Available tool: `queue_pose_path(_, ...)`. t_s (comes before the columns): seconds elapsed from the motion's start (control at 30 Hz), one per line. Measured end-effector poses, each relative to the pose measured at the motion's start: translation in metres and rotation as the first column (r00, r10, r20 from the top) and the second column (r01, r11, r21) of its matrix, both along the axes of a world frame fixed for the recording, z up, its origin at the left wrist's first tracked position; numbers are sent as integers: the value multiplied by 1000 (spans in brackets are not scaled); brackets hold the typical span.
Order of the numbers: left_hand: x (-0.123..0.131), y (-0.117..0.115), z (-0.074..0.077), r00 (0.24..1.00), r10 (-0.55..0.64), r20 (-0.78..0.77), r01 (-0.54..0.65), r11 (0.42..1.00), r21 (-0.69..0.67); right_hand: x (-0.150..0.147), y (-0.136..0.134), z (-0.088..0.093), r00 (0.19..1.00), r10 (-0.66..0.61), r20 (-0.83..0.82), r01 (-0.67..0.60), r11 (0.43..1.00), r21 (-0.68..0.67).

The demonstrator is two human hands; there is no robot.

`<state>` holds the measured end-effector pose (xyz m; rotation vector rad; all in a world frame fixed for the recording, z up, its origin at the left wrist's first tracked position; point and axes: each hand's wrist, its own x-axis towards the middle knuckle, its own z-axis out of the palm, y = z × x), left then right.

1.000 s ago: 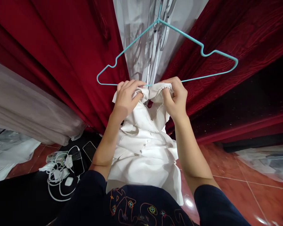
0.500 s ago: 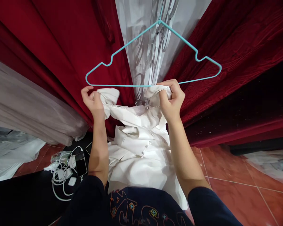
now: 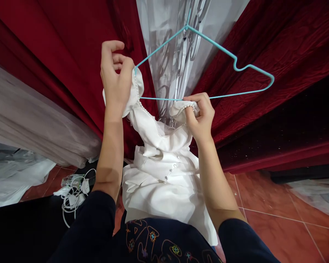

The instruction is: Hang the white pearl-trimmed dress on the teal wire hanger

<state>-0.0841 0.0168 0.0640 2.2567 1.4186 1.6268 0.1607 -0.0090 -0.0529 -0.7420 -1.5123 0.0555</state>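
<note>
A white dress (image 3: 164,171) with a pearl-trimmed neckline and small buttons hangs in front of my body. Above it is a light blue hanger (image 3: 214,45), upright, its hook running out of the top of the picture. My left hand (image 3: 116,78) pinches one pearl-edged shoulder of the dress, which now covers the hanger's left end. The fingertips there are partly hidden by cloth. My right hand (image 3: 201,113) grips the other shoulder piece just at the hanger's bottom bar, with the thumb on the pearl edge. The hanger's right end is bare.
Deep red drapes (image 3: 71,47) hang on both sides, with white sheer fabric (image 3: 159,47) and metal scrollwork behind the hanger. Tangled white cables (image 3: 71,201) lie on a black surface at lower left. Red floor tiles (image 3: 274,223) show at right.
My left hand has risen with its dress shoulder, bringing it over the hanger's left end. The hanger has tilted slightly, its right end lower. My right hand stays almost where it was.
</note>
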Motion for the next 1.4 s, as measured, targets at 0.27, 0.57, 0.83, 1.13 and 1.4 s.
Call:
queue_pose_path(0.27,60,-29,-51,967,-125,-221,113,991,-68,6,4,-1,1000,-9,-4,9,1000,11)
queue_pose_path(0.57,71,-27,-66,959,-272,-82,270,962,-44,27,-14,5,986,-145,79,137,986,90)
queue_pose_path(0.83,57,-28,-53,950,-313,14,312,938,-148,136,12,16,720,-493,-488,602,794,85)
queue_pose_path(1.13,65,-25,-61,936,-349,56,353,921,-162,90,-6,124,909,-382,-168,397,916,63)
queue_pose_path(1.4,60,-29,-60,968,-233,-94,227,971,-72,37,-12,127,1000,8,-15,-5,985,174)
